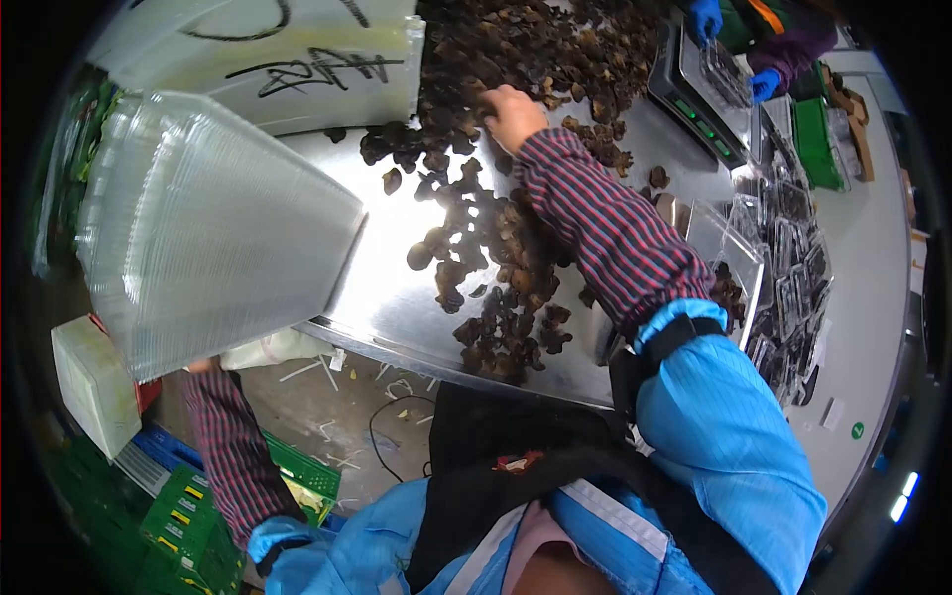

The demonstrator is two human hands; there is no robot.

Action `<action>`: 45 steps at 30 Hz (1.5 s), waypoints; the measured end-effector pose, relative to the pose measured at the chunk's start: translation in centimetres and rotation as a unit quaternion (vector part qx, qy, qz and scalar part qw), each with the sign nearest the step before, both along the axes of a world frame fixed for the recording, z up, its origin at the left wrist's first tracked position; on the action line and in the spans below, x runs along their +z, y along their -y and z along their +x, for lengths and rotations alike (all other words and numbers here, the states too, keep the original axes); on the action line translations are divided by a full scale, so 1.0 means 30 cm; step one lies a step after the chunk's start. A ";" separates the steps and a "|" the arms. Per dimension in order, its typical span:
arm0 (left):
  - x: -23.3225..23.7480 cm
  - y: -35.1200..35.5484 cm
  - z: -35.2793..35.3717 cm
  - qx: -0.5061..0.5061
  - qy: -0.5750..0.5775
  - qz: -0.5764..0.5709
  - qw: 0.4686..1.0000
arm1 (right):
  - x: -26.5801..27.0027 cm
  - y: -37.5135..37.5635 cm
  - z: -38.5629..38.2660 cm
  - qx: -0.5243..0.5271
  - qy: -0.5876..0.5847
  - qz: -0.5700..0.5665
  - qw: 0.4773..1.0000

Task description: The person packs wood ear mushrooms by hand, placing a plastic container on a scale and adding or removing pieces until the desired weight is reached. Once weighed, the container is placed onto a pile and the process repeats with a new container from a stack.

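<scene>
My right hand (514, 117) reaches into the dark brown mushroom-like pieces (545, 59) heaped at the back of the metal table (382, 288); its fingertips are hidden among them. More loose pieces lie scattered below that forearm. At the left stands a long nested stack of clear plastic trays (213, 228), tilted over the table's left edge. Of my left hand (203, 365) only a small part shows, under the lower end of the stack; its fingers are hidden behind the trays.
A white box (367, 79) with black writing stands at the back left. At the right are a scale (699, 99), filled clear packs (793, 248) and a green crate (815, 144). A co-worker's blue-gloved hands (706, 20) hold a pack over the scale. Green crates (188, 516) stand lower left.
</scene>
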State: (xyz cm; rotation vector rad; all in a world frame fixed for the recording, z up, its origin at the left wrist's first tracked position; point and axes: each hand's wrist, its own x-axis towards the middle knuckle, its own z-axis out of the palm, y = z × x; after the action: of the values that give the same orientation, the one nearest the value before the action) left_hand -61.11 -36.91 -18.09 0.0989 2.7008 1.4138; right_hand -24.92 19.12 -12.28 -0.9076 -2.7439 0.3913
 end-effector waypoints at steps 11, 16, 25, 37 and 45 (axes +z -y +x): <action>0.302 -0.327 1.059 -0.349 0.144 0.070 0.923 | 0.334 0.285 0.703 -0.105 -0.175 -0.304 0.931; 0.385 -0.736 1.159 -0.537 0.130 0.084 0.829 | 0.532 0.256 1.306 -0.358 -0.183 -0.155 0.902; 0.573 -1.248 1.651 -0.753 0.090 0.093 0.645 | 0.457 0.196 1.593 -0.295 -0.130 -0.022 0.946; 0.576 -1.470 1.982 -0.669 0.370 -0.004 0.645 | 0.345 0.028 1.832 -0.276 -0.569 -0.440 0.637; 0.567 -1.473 1.995 -0.662 0.410 0.017 0.628 | 0.482 0.398 1.850 -0.278 -0.193 -0.439 0.832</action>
State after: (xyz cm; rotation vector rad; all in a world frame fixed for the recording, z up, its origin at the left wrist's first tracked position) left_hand -1.27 7.27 -1.08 0.9298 1.1304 0.6442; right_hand 30.58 7.17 2.17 -1.5339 -1.7332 1.5578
